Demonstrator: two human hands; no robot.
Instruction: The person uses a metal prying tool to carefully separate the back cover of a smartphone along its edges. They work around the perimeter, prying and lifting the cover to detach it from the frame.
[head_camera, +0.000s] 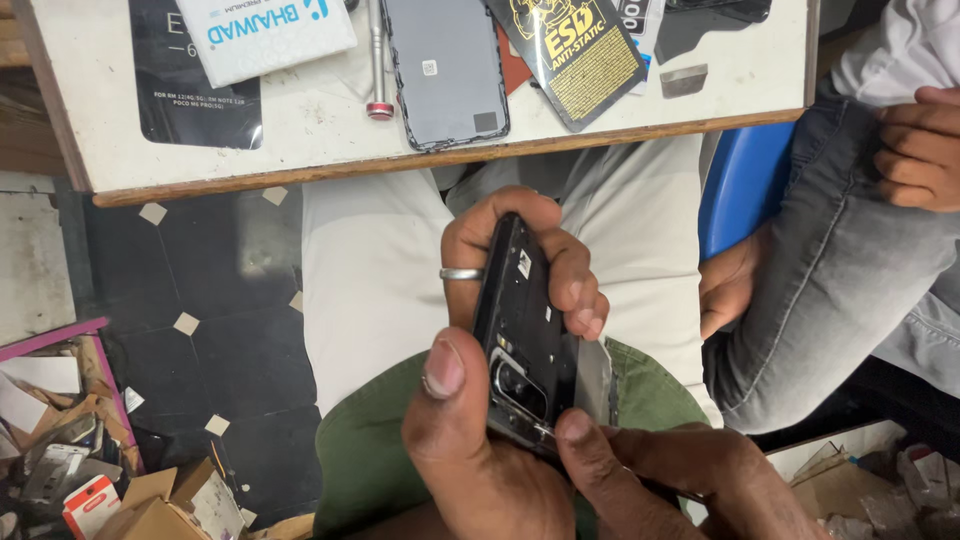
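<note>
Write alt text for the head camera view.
Two hands grip a dark opened phone over the person's lap: the left hand, wearing a ring, wraps its upper part and the right hand pinches its camera end. Above, a table holds a grey back cover; another person's hand rests nearby.

On the worktop (320, 130) at twelve o'clock lie a grey back cover (445, 65), a red-tipped tool (378, 60) and a white box (265, 32); cardboard scraps (160, 500) at eight.

black phone (522, 330) | back cover off | edge-up | over lap
</note>
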